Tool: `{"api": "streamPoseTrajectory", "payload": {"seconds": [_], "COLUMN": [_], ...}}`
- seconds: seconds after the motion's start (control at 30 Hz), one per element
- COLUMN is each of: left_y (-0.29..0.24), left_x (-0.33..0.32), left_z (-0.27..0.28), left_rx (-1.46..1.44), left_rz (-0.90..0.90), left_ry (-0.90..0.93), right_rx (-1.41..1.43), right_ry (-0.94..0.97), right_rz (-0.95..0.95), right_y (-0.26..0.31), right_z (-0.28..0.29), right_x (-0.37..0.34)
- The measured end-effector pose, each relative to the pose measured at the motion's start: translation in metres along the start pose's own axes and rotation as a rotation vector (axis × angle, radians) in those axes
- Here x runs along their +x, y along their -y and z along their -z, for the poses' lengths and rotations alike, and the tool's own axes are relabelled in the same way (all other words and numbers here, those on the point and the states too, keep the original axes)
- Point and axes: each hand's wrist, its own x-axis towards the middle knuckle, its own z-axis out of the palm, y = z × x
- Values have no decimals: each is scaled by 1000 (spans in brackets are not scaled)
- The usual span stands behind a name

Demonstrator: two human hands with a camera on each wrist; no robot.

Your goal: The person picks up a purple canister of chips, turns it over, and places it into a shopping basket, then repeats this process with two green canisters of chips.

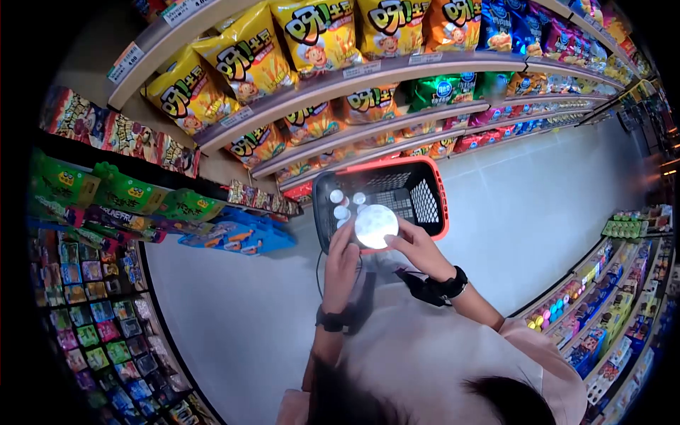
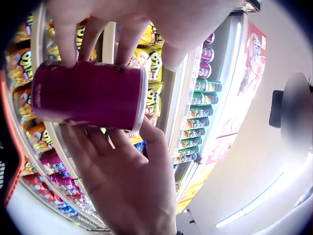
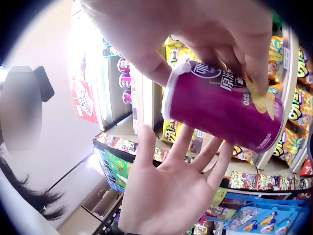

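Observation:
A purple potato chip canister point(image 1: 376, 227) with a white lid is between my two hands over the shopping basket point(image 1: 443, 205). My right hand point(image 1: 423, 253) grips the canister, its thumb by the lid. My left hand point(image 1: 342, 265) lies along the other side with fingers fairly straight. In the right wrist view, the left hand point(image 3: 168, 196) shows its palm, thumb apart and fingertips against the purple canister point(image 3: 220, 110). Seen from the left wrist, the canister point(image 2: 88, 95) lies across both hands' fingers. Several white-lidded canisters point(image 1: 341, 212) stand inside the basket.
Shelves of yellow chip bags point(image 1: 316, 35) rise just beyond the basket. A blue hanging display point(image 1: 237, 232) and green snack packs point(image 1: 120, 188) are at left. Another stocked shelf point(image 1: 602, 319) runs along the right. The basket stands on the grey floor point(image 1: 510, 184).

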Motion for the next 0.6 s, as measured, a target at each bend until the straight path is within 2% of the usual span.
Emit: {"api": "streamPoseTrajectory", "payload": {"seconds": [0.07, 0.1, 0.2, 0.23, 0.33, 0.37, 0.4, 0.43, 0.47, 0.53, 0.6], "left_y": [14, 23, 118, 151, 257, 303, 341, 393, 416, 522, 590], "left_x": [-7, -5, -5, -1, 22, 31, 45, 78, 105, 123, 144], "left_z": [-11, -16, -20, -20, -32, -25, -20, -20, -19, 2, 6], "left_rx": [-210, -315, -272, -308, -209, -186, -88, -219, -354, -540, -307], "left_rz": [244, 360, 553, 606, 602, 664, 685, 844, 975, 1035, 1127], "left_ry": [-46, -72, -109, -95, -288, -270, -247, -320, -433, -279, -227], "right_rx": [-234, -136, -89, -100, -122, -10, -14, -264, -309, -432, -554], "right_ry": [-48, -48, 0, 21, 40, 35, 66, 59, 65, -10, -18], "right_rz": [114, -93, -279, -517, -382, -326, -346, -413, -382, -450, -532], "right_y": [-42, -37, -114, -111, -253, -286, -284, -356, -395, -465, -540], "right_z": [7, 6, 39, 50, 99, 106, 111, 134, 144, 154, 168], "right_x": [4, 4, 29, 45, 93, 111, 136, 178, 202, 242, 280]}}
